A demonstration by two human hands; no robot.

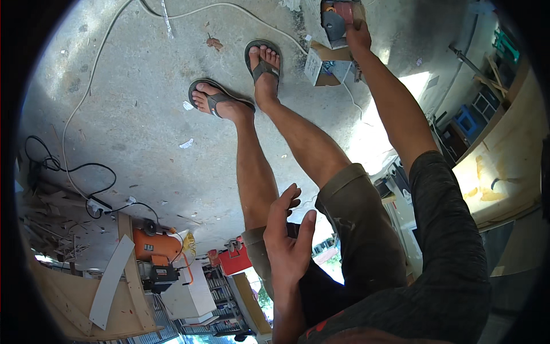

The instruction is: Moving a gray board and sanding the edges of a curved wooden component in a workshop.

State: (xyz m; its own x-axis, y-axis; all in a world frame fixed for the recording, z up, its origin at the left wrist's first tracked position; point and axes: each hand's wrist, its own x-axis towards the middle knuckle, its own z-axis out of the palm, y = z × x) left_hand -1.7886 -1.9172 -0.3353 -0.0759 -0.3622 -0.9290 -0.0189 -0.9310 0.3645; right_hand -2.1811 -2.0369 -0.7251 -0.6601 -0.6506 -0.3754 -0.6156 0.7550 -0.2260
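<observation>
At the top of the head view, my right hand [358, 38] reaches to an open box [325, 31] with a dark grey disc [333, 26] and a reddish piece [345, 10] in it. The fingers are bent at the box's right edge, partly hidden; whether they grip the box or something in it cannot be made out. Just below stands a smaller open cardboard box [312, 67] with small metal-looking pieces inside. My left hand [283, 241] hovers in front of my shorts, fingers and thumb apart, holding nothing.
My feet in dark flip-flops [215, 102] stand on the concrete floor [154, 120]. A pale cable [94, 74] crosses it to a power strip [98, 203]. An orange air compressor [157, 245] and a red box [235, 261] are at lower left. Wooden panels [498, 166] rise at right.
</observation>
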